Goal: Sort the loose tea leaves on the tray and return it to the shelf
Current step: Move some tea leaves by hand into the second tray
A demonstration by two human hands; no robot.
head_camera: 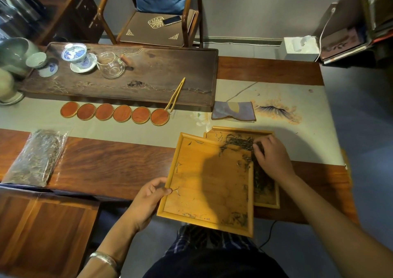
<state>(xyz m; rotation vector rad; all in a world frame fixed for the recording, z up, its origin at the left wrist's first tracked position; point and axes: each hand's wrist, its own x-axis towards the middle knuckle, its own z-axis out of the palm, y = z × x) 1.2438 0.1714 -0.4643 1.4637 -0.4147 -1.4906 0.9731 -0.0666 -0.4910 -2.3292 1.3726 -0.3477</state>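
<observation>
Two light wooden trays lie at the table's near edge. The upper tray (pixel 204 184) is tilted over the lower tray (pixel 268 203), covering its left part. My left hand (pixel 146 201) grips the upper tray's left rim, thumb inside the rim. Dark loose tea leaves (pixel 238 142) are heaped where the two trays meet at the far right; a few scraps remain on the upper tray's floor. My right hand (pixel 272 156) rests on the leaves with curled fingertips, over the upper tray's right rim. More leaves (pixel 260 182) lie in the lower tray under that wrist.
A clear bag of tea leaves (pixel 36 158) lies at the left. Several round red coasters (pixel 114 113) line the runner, bamboo tongs (pixel 175 95) beside them. A dark tea board (pixel 148 75) carries a gaiwan (pixel 77 56) and a glass pitcher (pixel 111 65). A folded cloth (pixel 234 111) sits behind the trays.
</observation>
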